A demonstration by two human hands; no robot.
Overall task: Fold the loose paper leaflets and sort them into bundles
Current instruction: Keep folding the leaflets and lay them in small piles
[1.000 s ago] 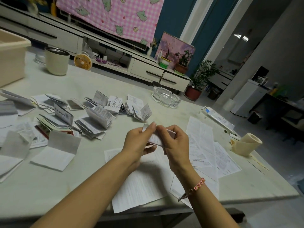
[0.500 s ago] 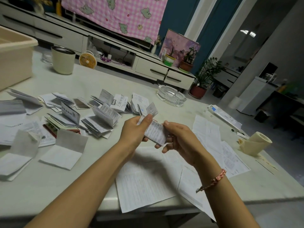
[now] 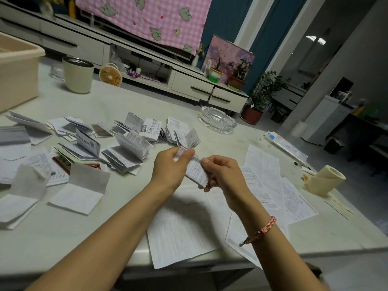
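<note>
A small folded leaflet (image 3: 195,171) is held above the table between both hands. My left hand (image 3: 170,169) pinches its upper left end with thumb and fingers. My right hand (image 3: 222,175) grips its lower right end. Several folded leaflets (image 3: 126,152) lie in loose heaps on the table to the left and behind the hands. Unfolded printed sheets (image 3: 180,227) lie flat under my forearms, and more flat sheets (image 3: 266,175) spread to the right.
A glass ashtray (image 3: 218,120) sits behind the hands. A beige cup (image 3: 77,75) and a beige tub (image 3: 16,74) stand at the far left. A tissue roll (image 3: 324,181) and a long white box (image 3: 285,147) lie at the right. The table's front edge (image 3: 315,253) is near.
The leaflet went from level between my fingertips to slanted down to the right. My left hand slid to its upper end and my right hand to its lower end.
</note>
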